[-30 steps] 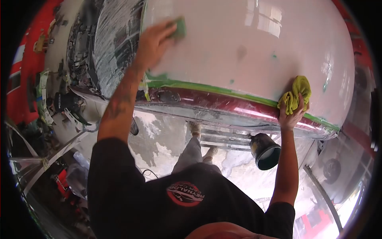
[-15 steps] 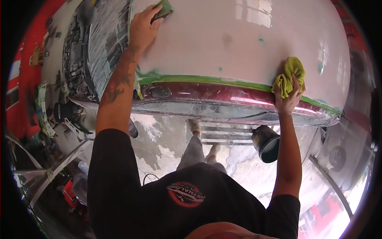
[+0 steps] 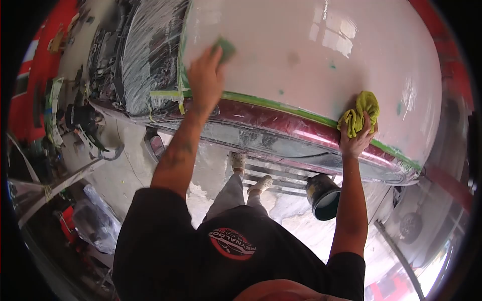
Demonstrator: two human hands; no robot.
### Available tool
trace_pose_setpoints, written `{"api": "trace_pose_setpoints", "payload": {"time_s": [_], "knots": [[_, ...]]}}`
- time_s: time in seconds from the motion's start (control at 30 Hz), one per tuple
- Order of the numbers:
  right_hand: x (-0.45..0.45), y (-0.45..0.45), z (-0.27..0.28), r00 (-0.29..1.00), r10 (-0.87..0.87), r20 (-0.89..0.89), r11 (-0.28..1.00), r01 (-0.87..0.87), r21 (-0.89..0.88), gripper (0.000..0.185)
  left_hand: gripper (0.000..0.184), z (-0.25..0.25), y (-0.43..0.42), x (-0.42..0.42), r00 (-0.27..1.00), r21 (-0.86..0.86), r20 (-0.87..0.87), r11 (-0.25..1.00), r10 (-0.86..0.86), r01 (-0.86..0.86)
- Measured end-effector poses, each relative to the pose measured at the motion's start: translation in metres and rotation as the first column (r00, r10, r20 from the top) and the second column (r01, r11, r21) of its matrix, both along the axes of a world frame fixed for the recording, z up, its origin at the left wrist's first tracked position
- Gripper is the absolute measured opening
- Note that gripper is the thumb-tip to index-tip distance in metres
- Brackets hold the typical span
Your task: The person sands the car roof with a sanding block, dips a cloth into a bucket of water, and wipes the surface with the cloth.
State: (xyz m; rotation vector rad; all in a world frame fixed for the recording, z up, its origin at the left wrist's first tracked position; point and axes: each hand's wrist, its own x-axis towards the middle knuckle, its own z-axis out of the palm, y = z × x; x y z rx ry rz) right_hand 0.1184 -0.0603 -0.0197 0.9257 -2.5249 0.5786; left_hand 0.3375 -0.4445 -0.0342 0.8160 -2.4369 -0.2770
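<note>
A pale pinkish car roof [image 3: 261,55] fills the upper middle, edged by green masking tape [image 3: 281,108] above a dark red side rail [image 3: 251,113]. Near the roof's windshield end, my left hand [image 3: 206,75] grips a green sanding pad [image 3: 225,49] against the surface; both are slightly blurred. Farther right, my right hand [image 3: 357,140] rests at the taped edge with its fingers around a crumpled yellow-green cloth [image 3: 360,114], which lies on the roof.
Plastic film [image 3: 150,50] covers the windshield at the left. A dark bucket [image 3: 323,197] stands below the car's side, beside a slatted platform [image 3: 281,173] under my feet. Another person [image 3: 83,118] is low at the far left, near a stand [image 3: 65,188].
Since half a second ago, my left hand and the pad have moved down and right over the roof. My right hand still holds the cloth. The whole view has shifted somewhat.
</note>
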Motion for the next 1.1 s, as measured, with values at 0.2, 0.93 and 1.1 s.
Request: {"api": "trace_pose_setpoints", "payload": {"time_s": [0.2,0.93,1.1], "knots": [[-0.001,0.001,-0.003,1.0,-0.001,0.022,1.0,0.001,-0.007,0.076,0.046,0.004,-0.033,0.008,0.989,0.069,0.045,0.987,0.14,-0.142],[0.001,-0.002,0.004,1.0,0.03,-0.01,1.0,-0.03,-0.002,0.074,0.042,0.01,-0.122,-0.053,0.975,0.001,0.064,0.977,0.212,-0.212],[0.002,0.0,0.008,0.998,0.06,-0.004,0.998,-0.06,0.004,0.073,0.044,0.001,-0.067,-0.002,0.999,0.004,0.021,0.999,0.037,-0.037]]}}
